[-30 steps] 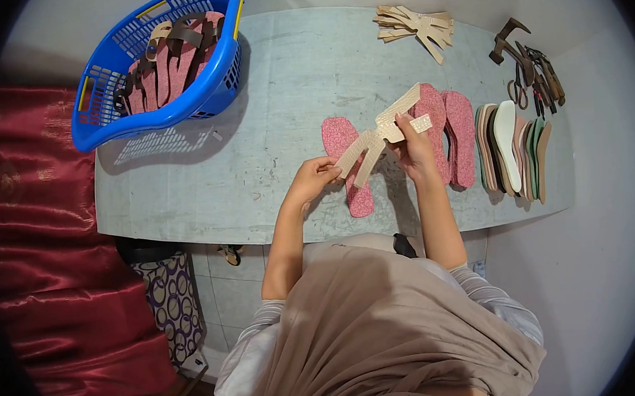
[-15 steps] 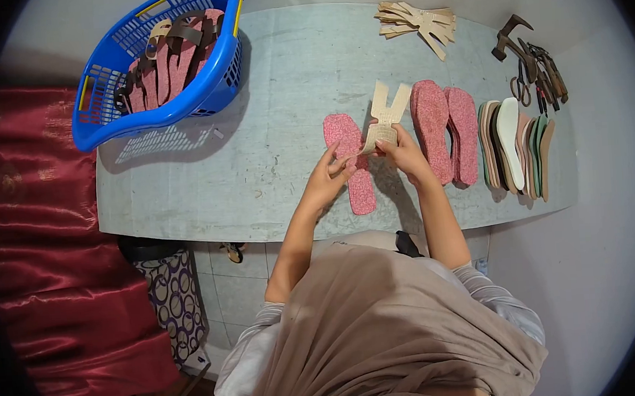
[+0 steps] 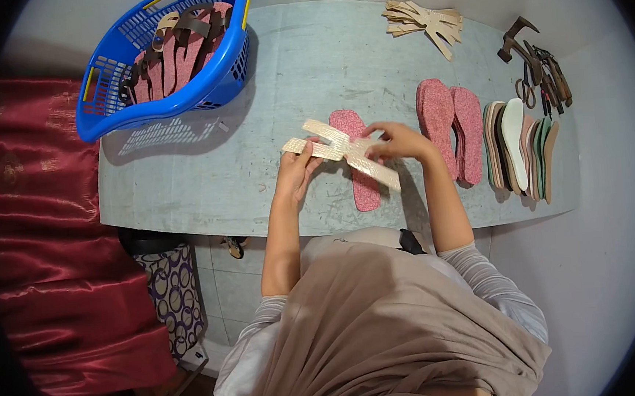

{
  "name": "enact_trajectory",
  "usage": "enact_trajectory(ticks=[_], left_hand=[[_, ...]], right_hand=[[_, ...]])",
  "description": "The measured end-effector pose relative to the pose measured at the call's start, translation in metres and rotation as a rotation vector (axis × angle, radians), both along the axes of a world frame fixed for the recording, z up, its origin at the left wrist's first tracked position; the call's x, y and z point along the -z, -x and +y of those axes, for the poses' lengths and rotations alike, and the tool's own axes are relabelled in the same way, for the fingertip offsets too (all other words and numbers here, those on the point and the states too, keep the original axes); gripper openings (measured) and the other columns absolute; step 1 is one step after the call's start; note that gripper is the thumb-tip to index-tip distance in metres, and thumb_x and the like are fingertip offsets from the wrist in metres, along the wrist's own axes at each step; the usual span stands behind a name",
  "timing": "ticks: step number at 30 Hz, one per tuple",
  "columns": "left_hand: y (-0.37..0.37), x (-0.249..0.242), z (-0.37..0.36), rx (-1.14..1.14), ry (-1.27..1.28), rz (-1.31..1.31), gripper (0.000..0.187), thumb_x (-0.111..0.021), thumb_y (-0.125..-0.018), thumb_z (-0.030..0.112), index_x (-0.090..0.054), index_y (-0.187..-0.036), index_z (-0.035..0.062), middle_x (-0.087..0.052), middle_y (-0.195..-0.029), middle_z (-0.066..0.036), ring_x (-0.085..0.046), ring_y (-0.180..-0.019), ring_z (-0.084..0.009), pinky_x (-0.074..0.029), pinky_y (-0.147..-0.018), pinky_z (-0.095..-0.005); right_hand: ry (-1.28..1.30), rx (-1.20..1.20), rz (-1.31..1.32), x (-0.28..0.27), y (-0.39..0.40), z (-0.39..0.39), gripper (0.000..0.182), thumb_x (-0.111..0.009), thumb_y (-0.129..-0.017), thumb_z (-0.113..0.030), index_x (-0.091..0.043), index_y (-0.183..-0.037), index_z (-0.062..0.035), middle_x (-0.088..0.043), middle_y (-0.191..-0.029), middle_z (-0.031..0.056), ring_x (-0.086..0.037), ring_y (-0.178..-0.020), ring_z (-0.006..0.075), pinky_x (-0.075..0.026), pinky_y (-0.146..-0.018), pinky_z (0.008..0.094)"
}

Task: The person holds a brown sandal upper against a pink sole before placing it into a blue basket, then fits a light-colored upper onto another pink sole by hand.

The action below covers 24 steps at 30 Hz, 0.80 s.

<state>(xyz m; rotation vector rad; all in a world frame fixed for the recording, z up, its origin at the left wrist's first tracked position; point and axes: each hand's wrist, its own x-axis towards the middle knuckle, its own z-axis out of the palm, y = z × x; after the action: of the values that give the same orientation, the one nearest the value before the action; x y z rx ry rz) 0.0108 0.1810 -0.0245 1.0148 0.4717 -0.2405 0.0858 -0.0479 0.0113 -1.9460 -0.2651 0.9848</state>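
The cream strap piece (image 3: 345, 152) is held above the pink sole (image 3: 360, 171); its long axis goes slantwise, from two prongs at upper left to a wide arm at lower right. The left hand (image 3: 298, 171) has its thumb and fingers closed on the lower left prong. The right hand (image 3: 400, 143) is at the other end, fingers apart; I cannot tell if they grip it. The sole's long axis runs almost straight away from the person, on the table (image 3: 206, 184). To its right stand pink sole stacks (image 3: 437, 123).
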Motion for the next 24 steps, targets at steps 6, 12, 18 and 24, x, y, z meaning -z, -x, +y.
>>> enact_trajectory(ticks=[6, 12, 18, 24], left_hand=[[-0.004, 0.047, -0.009, -0.339, 0.118, -0.059, 0.025, -0.052, -0.083, 0.003, -0.048, -0.107, -0.0028, -0.052, -0.101, -0.012, -0.054, -0.092, -0.0191, -0.049, -0.081, -0.0268], [-0.012, 0.072, -0.038, -0.441, 0.160, 0.001, 0.022, -0.052, -0.081, -0.002, -0.049, -0.103, -0.0015, -0.052, -0.099, -0.012, -0.055, -0.091, -0.0208, -0.049, -0.082, -0.0304], [-0.013, 0.075, -0.066, -0.436, -0.027, -0.010, 0.022, -0.050, -0.084, 0.004, -0.047, -0.105, -0.0025, -0.051, -0.100, -0.011, -0.053, -0.094, -0.0195, -0.045, -0.085, -0.0307], [-0.012, 0.059, -0.067, -0.355, -0.036, -0.010, 0.024, -0.044, -0.086, 0.011, -0.048, -0.107, -0.0011, -0.051, -0.103, -0.009, -0.050, -0.097, -0.0156, -0.039, -0.087, -0.0288]], right_hand=[[0.047, 0.623, -0.658, 0.024, -0.009, -0.007, 0.024, -0.057, -0.074, -0.008, -0.053, -0.097, -0.0005, -0.059, -0.074, 0.0107, -0.058, -0.065, 0.0191, -0.046, -0.061, 0.0293], [0.217, 0.482, -0.707, 0.079, 0.028, 0.011, 0.037, -0.063, -0.069, -0.015, -0.048, -0.100, -0.0002, -0.053, -0.085, 0.0176, -0.054, -0.077, 0.0310, -0.044, -0.068, 0.0375], [0.295, 0.469, -0.762, 0.083, 0.049, 0.043, 0.054, -0.067, -0.065, -0.015, -0.040, -0.110, -0.0021, -0.043, -0.103, 0.0199, -0.042, -0.096, 0.0346, -0.037, -0.083, 0.0396], [0.256, 0.554, -0.754, 0.086, 0.054, 0.055, 0.067, -0.070, -0.061, -0.011, -0.033, -0.117, -0.0035, -0.033, -0.111, 0.0206, -0.037, -0.100, 0.0347, -0.033, -0.087, 0.0384]])
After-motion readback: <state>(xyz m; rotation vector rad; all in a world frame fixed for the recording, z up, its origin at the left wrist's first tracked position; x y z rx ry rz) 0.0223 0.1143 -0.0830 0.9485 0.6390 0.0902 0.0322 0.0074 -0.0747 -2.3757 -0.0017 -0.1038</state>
